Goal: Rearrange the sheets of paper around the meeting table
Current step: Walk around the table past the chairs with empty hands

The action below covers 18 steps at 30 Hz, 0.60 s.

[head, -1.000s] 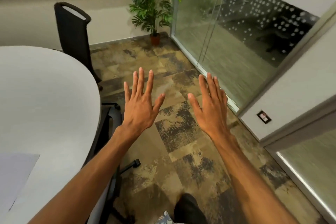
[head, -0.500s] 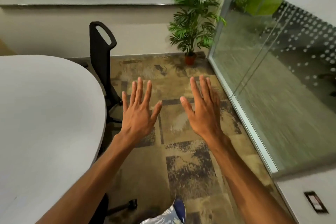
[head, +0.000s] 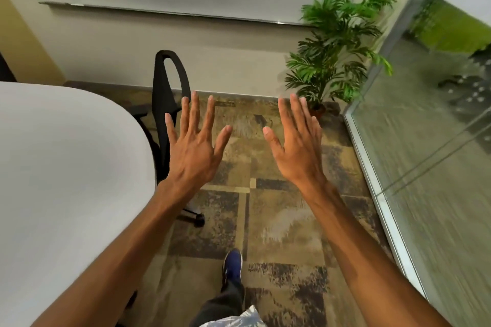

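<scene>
White laminate fills the left of the view: the curved meeting worktop (head: 66,172) carries no sheet of paper anywhere on the part now visible, so where the paper lies cannot be told from this moment. A second ago a pale sheet showed at the worktop's near-left corner; it has since slipped out of view as the head turned leftward and the person moved on along the worktop's rim. To the right, a glass partition (head: 430,156) runs beside patterned brown carpet (head: 281,215). A black office chair (head: 170,103) stands tucked at the worktop's curved edge, and a potted palm (head: 334,48) sits in the far corner; both appear nearer the centre of the view than they did a second earlier. The left hand (head: 192,151) and right hand (head: 297,154) are raised over the carpet, palms down, fingers (head: 195,111) spread wide and holding nothing, much as they were in both earlier frames. The left hand is the one nearer the worktop, just off its edge, so any coming reach for paper probably falls to that side. Which way a sheet's long axis would run cannot be judged. A blue shoe (head: 232,265) steps forward below.
</scene>
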Available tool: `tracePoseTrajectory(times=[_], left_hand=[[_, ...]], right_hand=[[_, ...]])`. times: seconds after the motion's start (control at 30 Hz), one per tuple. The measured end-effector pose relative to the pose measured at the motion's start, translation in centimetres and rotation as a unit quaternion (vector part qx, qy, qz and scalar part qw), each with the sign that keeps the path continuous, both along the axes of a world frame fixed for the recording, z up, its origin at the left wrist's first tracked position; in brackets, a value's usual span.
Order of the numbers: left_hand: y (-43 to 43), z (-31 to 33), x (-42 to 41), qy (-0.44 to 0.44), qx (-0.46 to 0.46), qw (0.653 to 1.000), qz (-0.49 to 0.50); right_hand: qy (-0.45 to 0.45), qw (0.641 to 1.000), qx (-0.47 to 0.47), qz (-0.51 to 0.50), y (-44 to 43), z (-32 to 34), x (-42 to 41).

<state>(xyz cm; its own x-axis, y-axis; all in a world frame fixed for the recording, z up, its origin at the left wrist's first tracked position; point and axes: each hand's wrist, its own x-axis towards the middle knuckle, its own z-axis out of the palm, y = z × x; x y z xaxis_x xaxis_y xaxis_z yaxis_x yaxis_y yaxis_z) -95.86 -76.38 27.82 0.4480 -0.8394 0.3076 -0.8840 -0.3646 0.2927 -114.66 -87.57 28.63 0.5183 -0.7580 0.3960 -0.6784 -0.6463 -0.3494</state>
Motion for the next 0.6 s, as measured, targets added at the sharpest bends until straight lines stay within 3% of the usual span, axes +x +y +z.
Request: tracePoseTrajectory(times=[0.23, 0.6], left_hand=[[-11.1, 0.8, 10.6, -0.045, 0.020, 0.997, 0.057], [-23.6, 0.7, 24.2, -0.032, 0.013, 0.992, 0.122]], right_hand=[[0.021, 0.999, -0.026, 0.031, -12.4, 1.8, 11.5], [0.005, 0.997, -0.010, 0.078, -28.2, 2.1, 26.1]])
